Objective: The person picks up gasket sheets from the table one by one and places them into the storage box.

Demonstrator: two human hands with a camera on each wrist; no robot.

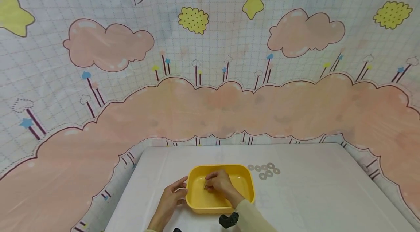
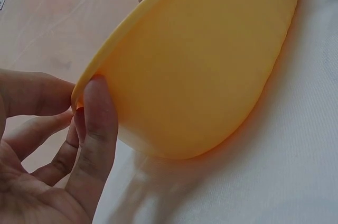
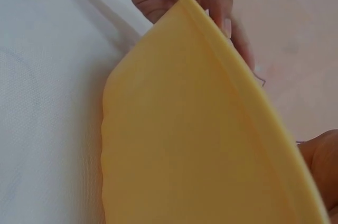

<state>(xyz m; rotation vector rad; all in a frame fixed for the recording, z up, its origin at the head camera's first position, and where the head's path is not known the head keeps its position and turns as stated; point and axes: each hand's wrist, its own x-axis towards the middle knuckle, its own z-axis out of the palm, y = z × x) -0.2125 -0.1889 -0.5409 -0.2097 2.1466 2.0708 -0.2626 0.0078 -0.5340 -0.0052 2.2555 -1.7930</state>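
A yellow plastic tray (image 1: pixel 200 208) with rounded corners stands on the white table. At its left end my left hand (image 1: pixel 170 196) pinches the rim; the left wrist view has the thumb (image 2: pixel 100 113) against the outer wall and a finger at the edge. My right hand (image 1: pixel 220 181) is inside the tray, fingers bent downward, pinching a small tan piece (image 1: pixel 205 185) that looks like a flat ring seen edge-on. In the right wrist view the tray wall (image 3: pixel 185 129) hides most of that hand, so its fingertips do not show there.
Several flat greyish-beige rings (image 1: pixel 263 176) lie in a loose cluster on the table just right of the tray's far corner. The white tabletop (image 1: pixel 311 188) extends to the right. A curtain (image 1: pixel 229 111) printed with clouds and stars hangs behind and around the table.
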